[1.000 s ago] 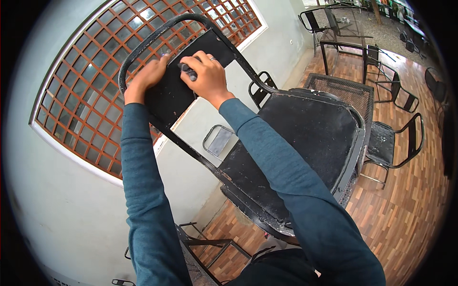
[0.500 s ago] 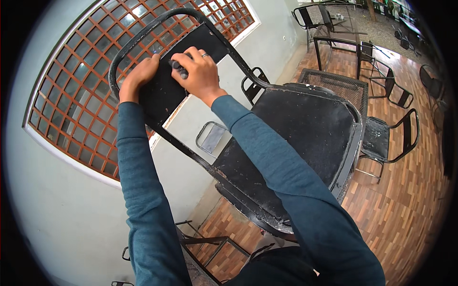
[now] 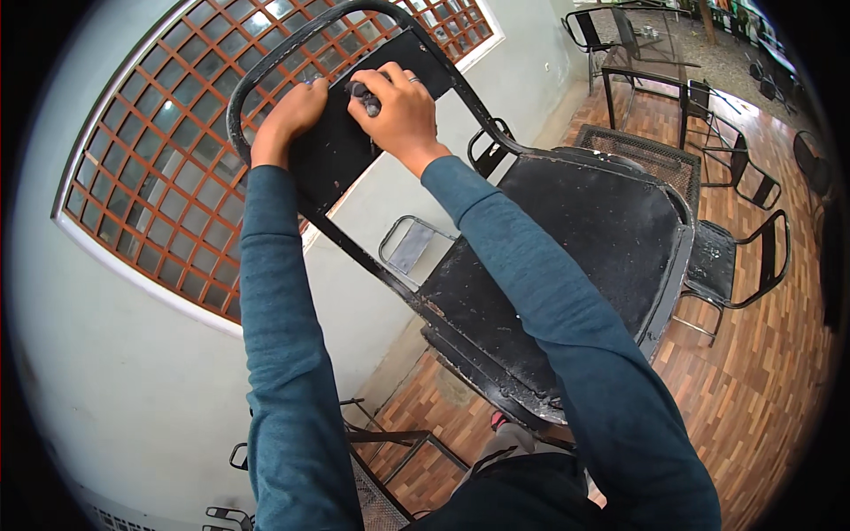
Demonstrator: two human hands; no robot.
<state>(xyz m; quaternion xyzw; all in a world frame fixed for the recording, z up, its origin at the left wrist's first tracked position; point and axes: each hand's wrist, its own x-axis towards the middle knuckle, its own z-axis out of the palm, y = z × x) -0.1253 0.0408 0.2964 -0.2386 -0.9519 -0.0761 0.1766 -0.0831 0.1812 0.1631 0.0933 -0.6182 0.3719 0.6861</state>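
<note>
A worn black metal chair [image 3: 567, 257] with a padded seat and flaking paint stands high in front of me, its back to the upper left. My left hand [image 3: 294, 117] is closed over the upper edge of the backrest panel [image 3: 332, 164]; its fingertips are partly hidden behind it. In my right hand [image 3: 403, 113] is a crumpled dark cloth [image 3: 365, 100], held against the front of the same panel. Underneath the seat shows another dark seat edge [image 3: 469, 376], as if a second chair is stacked below.
A barred window [image 3: 177, 190] fills the wall behind the backrest. Right of the chair are a mesh-topped table [image 3: 651, 159] and another black chair [image 3: 713, 257] on the wood-patterned floor [image 3: 735, 372]. More tables and chairs stand far right; a metal frame [image 3: 425, 451] is at lower left.
My view has shifted, so the chair and both hands appear further right and slightly higher or lower. Both hands stay at about the same places on the backrest, the cloth still in my right.
</note>
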